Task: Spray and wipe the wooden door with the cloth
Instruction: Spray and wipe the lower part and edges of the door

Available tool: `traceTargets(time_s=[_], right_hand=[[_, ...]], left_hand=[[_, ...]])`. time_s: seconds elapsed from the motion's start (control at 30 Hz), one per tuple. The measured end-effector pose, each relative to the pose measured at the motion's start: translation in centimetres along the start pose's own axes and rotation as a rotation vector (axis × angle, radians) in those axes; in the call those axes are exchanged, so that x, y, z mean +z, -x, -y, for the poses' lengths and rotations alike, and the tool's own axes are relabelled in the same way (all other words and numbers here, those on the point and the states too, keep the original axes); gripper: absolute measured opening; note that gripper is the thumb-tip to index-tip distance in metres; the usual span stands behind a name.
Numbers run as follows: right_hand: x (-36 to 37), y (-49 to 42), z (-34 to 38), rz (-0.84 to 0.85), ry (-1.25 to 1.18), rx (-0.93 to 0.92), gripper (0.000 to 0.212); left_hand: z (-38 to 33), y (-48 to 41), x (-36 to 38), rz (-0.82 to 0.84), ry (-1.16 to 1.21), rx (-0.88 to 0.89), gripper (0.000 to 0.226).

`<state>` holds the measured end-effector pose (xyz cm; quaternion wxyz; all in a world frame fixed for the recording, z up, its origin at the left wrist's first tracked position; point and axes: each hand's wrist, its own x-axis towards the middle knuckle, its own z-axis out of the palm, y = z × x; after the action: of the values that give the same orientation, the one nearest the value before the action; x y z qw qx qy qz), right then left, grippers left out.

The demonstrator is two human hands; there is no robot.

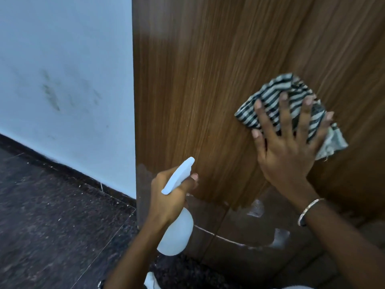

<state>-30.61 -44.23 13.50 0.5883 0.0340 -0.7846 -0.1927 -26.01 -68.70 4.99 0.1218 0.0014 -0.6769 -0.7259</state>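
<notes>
The brown wooden door [218,80] fills the upper right of the head view. My right hand [289,147] lies flat with fingers spread, pressing a folded black-and-white striped cloth [277,94] against the door's lower part. My left hand [170,197] grips the neck of a white spray bottle [177,234], index finger at the trigger, nozzle aimed up at the door near its left edge. The bottle's body hangs below my fist.
A pale blue wall [66,80] with dark smudges stands left of the door. Dark speckled stone floor [52,226] and a dark skirting run below it. The door's bottom edge shows worn, peeled patches [256,209]. A bangle [308,211] sits on my right wrist.
</notes>
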Motion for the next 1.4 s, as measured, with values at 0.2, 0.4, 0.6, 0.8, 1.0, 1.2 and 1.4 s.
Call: traceTargets(time_s=[0.2,0.4,0.6,0.8,1.0,1.2,1.4], right_hand=[[3.3,15.0,2.7,0.195,0.040,-0.492,0.067],[1.7,11.7,0.4,0.240,-0.106,-0.422,0.060],[-0.2,1.1,-3.3,0.038,0.004,-0.044,0.058],[2.7,12.9,1.0,0.164,0.020,-0.274,0.064],[2.3,16.5,-0.2,0.222,0.031,-0.537,0.059],[0.2,5.0,-5.6,0.043,0.024,0.036,0.060],[1.8,10.5,-1.1,0.083,0.062,0.024,0.064]], left_hand=[[-0.4,0.2,0.8,0.056,0.030,0.029,0.032],[-0.3,0.7,1.2,0.097,0.034,0.036,0.029],[0.0,0.3,2.9,0.093,0.064,0.000,0.023],[0.8,0.3,4.0,0.112,0.056,-0.004,0.021],[2.0,0.6,4.1,0.158,0.001,0.020,0.009],[1.9,0.9,4.8,0.181,-0.007,-0.011,0.019],[2.9,0.5,5.6,0.196,-0.019,-0.015,0.019]])
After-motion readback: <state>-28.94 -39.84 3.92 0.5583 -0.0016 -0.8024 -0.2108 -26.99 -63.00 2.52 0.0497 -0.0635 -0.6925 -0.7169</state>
